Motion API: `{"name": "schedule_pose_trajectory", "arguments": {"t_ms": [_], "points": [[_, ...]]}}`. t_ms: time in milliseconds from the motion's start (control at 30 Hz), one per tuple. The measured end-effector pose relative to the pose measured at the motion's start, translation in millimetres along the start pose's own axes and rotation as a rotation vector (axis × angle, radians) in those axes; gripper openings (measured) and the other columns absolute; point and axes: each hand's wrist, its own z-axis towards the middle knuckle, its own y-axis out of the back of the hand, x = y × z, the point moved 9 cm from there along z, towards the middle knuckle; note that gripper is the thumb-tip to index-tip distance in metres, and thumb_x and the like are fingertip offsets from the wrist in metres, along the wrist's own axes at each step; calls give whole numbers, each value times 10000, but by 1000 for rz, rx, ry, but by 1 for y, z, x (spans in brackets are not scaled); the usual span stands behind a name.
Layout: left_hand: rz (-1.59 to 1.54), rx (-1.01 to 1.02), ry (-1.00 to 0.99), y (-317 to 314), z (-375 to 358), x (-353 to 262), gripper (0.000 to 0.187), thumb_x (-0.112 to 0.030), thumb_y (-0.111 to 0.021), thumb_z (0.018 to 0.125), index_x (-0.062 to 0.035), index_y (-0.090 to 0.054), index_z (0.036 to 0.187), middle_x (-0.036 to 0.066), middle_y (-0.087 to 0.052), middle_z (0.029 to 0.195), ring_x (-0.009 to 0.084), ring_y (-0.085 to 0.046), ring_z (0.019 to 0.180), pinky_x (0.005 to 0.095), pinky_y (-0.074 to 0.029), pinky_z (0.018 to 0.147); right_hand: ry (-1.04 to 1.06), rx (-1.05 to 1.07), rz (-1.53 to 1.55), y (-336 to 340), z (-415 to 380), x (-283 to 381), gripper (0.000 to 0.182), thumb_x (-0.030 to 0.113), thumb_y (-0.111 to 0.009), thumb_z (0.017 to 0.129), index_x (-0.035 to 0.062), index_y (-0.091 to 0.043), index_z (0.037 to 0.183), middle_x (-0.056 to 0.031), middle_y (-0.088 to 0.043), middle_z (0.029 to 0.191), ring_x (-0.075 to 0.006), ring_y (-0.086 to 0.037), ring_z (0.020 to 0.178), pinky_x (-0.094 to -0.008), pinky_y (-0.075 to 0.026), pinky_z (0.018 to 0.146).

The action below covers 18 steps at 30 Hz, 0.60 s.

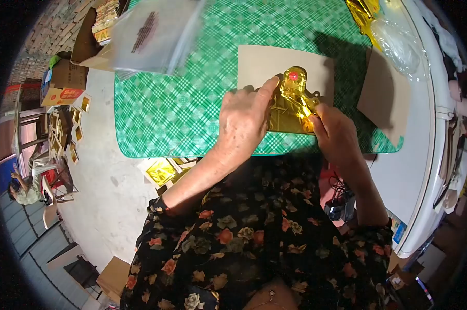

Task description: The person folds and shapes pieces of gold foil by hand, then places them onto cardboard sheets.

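A shiny gold foil piece (pixel 290 111) with a rounded top and a red spot lies on a beige sheet (pixel 257 64) at the near edge of the green checked table. My left hand (pixel 246 113) rests at the foil's left side, its index finger stretched out to the rounded part and the other fingers curled. At the foil's right edge, my right hand (pixel 334 129) pinches the gold film between thumb and fingers.
Clear plastic bags (pixel 156 36) lie at the table's back left, beside an open cardboard box (pixel 91 51). On the right are another beige sheet (pixel 386 95), crumpled clear plastic (pixel 399 46) and gold foil (pixel 365 18). Another person (pixel 24 191) is far left.
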Motion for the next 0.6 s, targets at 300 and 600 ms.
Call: {"name": "schedule_pose_trajectory", "arguments": {"t_ms": [300,600], "points": [[20,9,-20,-2,2,-1,553,-19,-729,881,-102,-619,1416,85,-658,788,276,-627,727,419,-469,703,-52,19,4,3,5,6,163,127,-637,1010,15,-522,978,-234,-641,863,-458,-667,836,-550,-512,718],[-79,-86,73,23,9,5,540,-85,-766,878,-58,-612,1394,116,-645,928,292,-613,857,436,-484,750,11,42,-34,-6,12,1,162,139,-613,1024,15,-517,985,-242,-632,853,-472,-660,831,-559,-503,721]]}}
